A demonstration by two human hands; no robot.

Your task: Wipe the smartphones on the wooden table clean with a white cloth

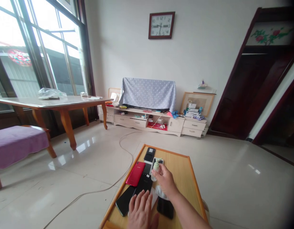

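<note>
My right hand [166, 180] is closed round a small clear pump bottle [156, 166] with a pale green pump top, held upright over the wooden table [179, 159]. With fingers stretched out, my left hand [141, 211] lies at the near ends of two black phones, partly over a whitish flat thing [154, 197] I cannot make out. To its upper left are a red phone [135, 173] and a black phone [125, 200]. Under my right wrist sits a crumpled white wad [161, 192], beside another black phone [165, 208]. A further phone [150, 154] lies at the far end.
A cable [101, 187] runs across the tiled floor left of the table. Beyond stand a long low cabinet [132, 124], with a cloth-covered shape [149, 92] on top, and a larger table [66, 103] by the window. A purple-covered stool [18, 143] is at left.
</note>
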